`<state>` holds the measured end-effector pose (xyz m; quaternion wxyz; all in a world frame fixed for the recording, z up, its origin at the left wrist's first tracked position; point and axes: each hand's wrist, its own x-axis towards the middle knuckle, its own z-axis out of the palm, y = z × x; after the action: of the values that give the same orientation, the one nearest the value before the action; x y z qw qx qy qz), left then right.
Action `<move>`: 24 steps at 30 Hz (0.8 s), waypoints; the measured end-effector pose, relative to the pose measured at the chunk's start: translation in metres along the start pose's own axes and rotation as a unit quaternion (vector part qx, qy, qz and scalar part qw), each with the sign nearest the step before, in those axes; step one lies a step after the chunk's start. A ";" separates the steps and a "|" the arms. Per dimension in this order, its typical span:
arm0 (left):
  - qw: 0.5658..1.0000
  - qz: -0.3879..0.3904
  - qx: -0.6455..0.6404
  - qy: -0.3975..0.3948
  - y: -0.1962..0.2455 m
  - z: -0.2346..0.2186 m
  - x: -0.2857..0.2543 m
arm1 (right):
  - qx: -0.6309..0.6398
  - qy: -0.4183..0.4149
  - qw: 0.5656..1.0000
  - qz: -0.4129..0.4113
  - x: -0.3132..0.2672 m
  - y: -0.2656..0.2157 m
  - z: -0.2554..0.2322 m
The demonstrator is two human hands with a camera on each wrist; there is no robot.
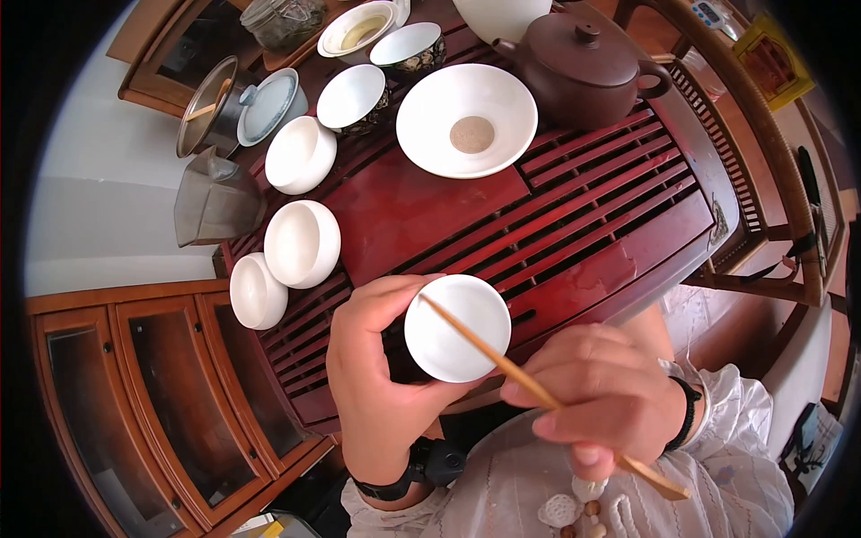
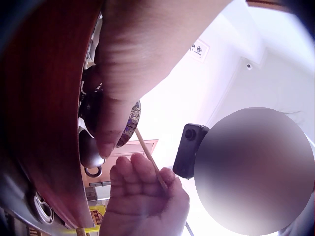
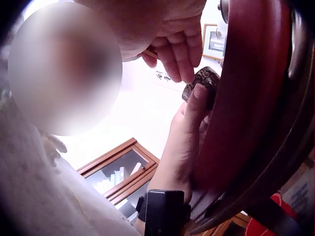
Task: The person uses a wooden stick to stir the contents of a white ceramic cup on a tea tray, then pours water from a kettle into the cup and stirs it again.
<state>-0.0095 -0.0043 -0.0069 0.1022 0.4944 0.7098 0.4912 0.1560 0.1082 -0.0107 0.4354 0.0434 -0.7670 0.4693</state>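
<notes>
The left hand (image 1: 372,368) grips a small cup, white inside (image 1: 453,336), its mouth facing the head camera; the left wrist view shows dark patterned sides on this cup (image 2: 132,125). Between thumb and fingers the right hand (image 1: 605,390) pinches a thin wooden stick (image 1: 529,386). The stick's narrow tip lies over the cup's far left inner rim, and its wider flat end sticks out below the hand. In the right wrist view the right hand (image 3: 172,44) is above the left hand (image 3: 182,137), with the patterned cup (image 3: 202,86) between them.
On the red slatted tea tray (image 1: 386,224) stand a wide white bowl with brownish contents (image 1: 421,117), a brown teapot (image 1: 583,76), white cups (image 1: 303,242) and patterned cups (image 1: 354,99). A glass pitcher (image 1: 215,202) and a lidded bowl (image 1: 269,108) stand at the left. A chair (image 1: 780,152) is at the right.
</notes>
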 end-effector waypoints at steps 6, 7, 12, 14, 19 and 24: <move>1.000 0.008 -0.017 0.007 0.000 0.002 0.002 | 0.000 -0.009 1.000 -0.006 -0.001 0.001 0.000; 1.000 0.009 -0.018 0.007 0.000 0.002 0.001 | 0.007 -0.017 1.000 -0.007 -0.001 0.000 0.002; 0.999 0.007 -0.035 0.010 -0.003 0.003 0.000 | 0.021 -0.014 1.000 -0.006 -0.003 0.001 0.003; 1.000 0.011 -0.021 0.006 -0.001 0.001 0.001 | 0.001 -0.012 1.000 -0.013 -0.004 0.002 0.003; 1.000 0.012 -0.012 0.005 -0.003 0.002 0.000 | -0.001 -0.029 0.999 -0.018 -0.004 0.003 0.002; 1.000 0.018 0.009 -0.010 -0.001 0.000 0.001 | 0.011 -0.038 0.999 -0.027 -0.003 -0.001 0.003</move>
<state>-0.0103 -0.0030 -0.0070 0.0966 0.5127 0.7041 0.4817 0.1559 0.1043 -0.0126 0.4182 0.0867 -0.7764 0.4635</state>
